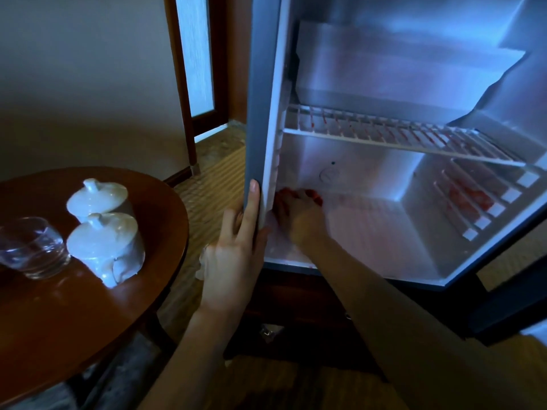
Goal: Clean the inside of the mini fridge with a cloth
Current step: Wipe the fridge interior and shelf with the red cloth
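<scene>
The right hand [299, 214] reaches into the mini fridge [399, 143] and presses down on a pale cloth [276, 241] at the front left corner of the fridge floor, fingers curled over the fabric, red nails pointing toward the back wall. The cloth shows only as a light fold beneath and in front of that hand. The left hand [236, 247] rests against the fridge's left front edge, fingers straight and laid along the grey side panel, thumb toward the inside of the frame. Above the right hand, inside the fridge, a white wire shelf [399, 137] spans the width. The fridge door hangs open at the right. Left of the fridge stands a round wooden table [88, 306] carrying two white lidded cups [103, 232] and a clear glass [32, 247]. Beyond the fridge's left side, a wooden door frame [180, 84] meets the floor.
</scene>
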